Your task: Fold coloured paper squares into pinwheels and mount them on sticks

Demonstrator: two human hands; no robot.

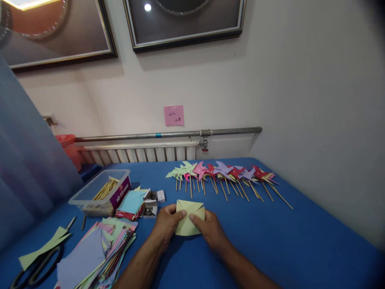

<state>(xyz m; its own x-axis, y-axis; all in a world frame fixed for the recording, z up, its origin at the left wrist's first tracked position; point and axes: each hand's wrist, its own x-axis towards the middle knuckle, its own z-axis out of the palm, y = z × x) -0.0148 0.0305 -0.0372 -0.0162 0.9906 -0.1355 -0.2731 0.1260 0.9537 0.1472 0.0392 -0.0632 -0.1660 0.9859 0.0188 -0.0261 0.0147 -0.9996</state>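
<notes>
Between my two hands is a pale yellow paper square [190, 224], held up over the blue table, with slits running in from its upper corners. My left hand [168, 220] grips its left edge, thumb on the front face. On the right edge, my right hand [210, 228] pinches it the same way, thumb near the middle. The fingers behind the paper are hidden. Left of my hands stand small open boxes of metal pins [149, 210], close to a stack of coloured paper squares [132, 202]. Finished paper pinwheels [222, 170] on sticks lie in a row beyond my hands.
A clear plastic tub [76, 196] of wooden sticks stands at the left. Nearer lie a pile of cut coloured papers [81, 257] and black-handled scissors [45, 267] under yellow-green paper scraps [45, 247]. A pipe [180, 134] and radiator run along the wall behind the table.
</notes>
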